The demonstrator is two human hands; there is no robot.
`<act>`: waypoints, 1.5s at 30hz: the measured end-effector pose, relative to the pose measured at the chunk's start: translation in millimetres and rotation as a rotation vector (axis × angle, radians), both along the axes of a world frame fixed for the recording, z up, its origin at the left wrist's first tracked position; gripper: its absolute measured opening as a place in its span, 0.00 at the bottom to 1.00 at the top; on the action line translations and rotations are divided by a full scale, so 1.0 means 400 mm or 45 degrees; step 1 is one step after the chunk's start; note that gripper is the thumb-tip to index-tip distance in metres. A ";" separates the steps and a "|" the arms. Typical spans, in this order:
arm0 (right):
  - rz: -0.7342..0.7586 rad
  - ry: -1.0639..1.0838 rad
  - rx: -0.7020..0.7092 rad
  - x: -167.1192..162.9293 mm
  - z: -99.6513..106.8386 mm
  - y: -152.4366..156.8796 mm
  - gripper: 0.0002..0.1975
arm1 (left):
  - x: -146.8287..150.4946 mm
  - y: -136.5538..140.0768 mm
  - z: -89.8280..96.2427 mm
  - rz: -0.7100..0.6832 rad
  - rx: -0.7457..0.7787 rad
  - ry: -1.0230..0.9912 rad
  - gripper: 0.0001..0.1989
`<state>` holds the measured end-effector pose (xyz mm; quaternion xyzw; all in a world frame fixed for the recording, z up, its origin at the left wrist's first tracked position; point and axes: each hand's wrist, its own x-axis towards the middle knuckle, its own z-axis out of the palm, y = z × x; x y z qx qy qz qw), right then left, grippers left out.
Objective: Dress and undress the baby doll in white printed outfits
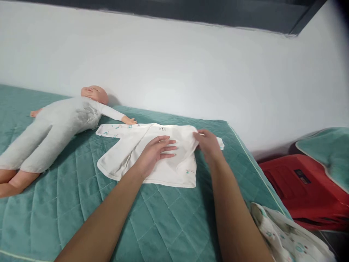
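Wall bounds far side of green mat; mat's right edge slants down past red chair. Doll lies on left, one arm reaching to shirt's sleeve. Shirt spread mid-mat; mat surface shows between hem and near side, also out to right edge. Printed cloth at lower right, by edge. Left hand palm down on shirt, fingers extended, slightly apart, gripping nothing. Right hand fingers curled, pinching shirt's right shoulder.
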<state>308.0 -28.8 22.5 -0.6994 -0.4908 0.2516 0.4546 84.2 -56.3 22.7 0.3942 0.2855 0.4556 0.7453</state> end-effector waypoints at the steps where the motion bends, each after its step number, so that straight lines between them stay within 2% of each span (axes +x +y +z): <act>1: -0.076 0.005 -0.007 0.028 0.004 0.000 0.13 | 0.000 0.000 0.001 0.034 0.013 0.047 0.15; 3: -0.233 -0.100 -0.003 0.070 0.012 -0.001 0.15 | 0.003 -0.001 0.002 0.056 0.061 0.191 0.15; 5: -0.292 -0.267 0.002 0.082 0.015 -0.004 0.15 | 0.012 -0.008 0.003 -0.006 0.179 0.413 0.15; 8: -0.180 -0.382 -0.091 0.057 0.009 -0.006 0.15 | 0.030 -0.032 0.006 -0.155 0.479 0.696 0.16; 10: -0.086 -0.394 -0.179 0.036 0.007 -0.006 0.16 | 0.037 -0.052 0.015 -0.265 0.638 0.703 0.17; 12: -0.057 -0.409 -0.212 0.025 0.017 -0.010 0.18 | 0.039 -0.070 0.027 -0.408 0.694 0.589 0.18; 14: -0.078 -0.424 -0.182 0.021 0.043 -0.020 0.18 | 0.038 -0.080 0.037 -0.569 0.678 0.454 0.17; 16: -0.090 -0.442 -0.126 0.015 0.080 -0.034 0.18 | 0.036 -0.081 0.039 -0.629 0.615 0.333 0.16; 19: -0.031 -0.535 -0.150 -0.003 0.121 -0.055 0.18 | 0.035 -0.070 0.031 -0.526 0.503 0.161 0.15; 21: 0.010 -0.694 -0.315 -0.010 0.123 -0.062 0.21 | 0.034 -0.061 0.023 -0.450 0.436 0.089 0.16; 25: 0.054 -0.958 -0.675 0.008 0.086 -0.059 0.26 | 0.030 -0.046 0.010 -0.384 0.343 0.231 0.14; 30: 0.160 -1.020 -0.801 0.032 0.065 -0.054 0.27 | 0.025 -0.038 -0.003 -0.449 0.402 0.451 0.12; 33: 0.217 -0.980 -0.802 0.028 0.071 -0.056 0.28 | 0.022 -0.040 0.000 -0.514 0.466 0.493 0.12; 37: 0.217 -0.859 -0.703 0.038 0.079 -0.058 0.25 | 0.018 -0.045 0.014 -0.603 0.452 0.517 0.13; 42: 0.188 -0.743 -0.599 0.102 0.072 -0.064 0.25 | 0.015 -0.048 0.022 -0.623 0.438 0.481 0.13; 45: 0.113 -0.819 -0.622 0.143 0.061 -0.068 0.23 | 0.013 -0.048 0.021 -0.617 0.436 0.482 0.13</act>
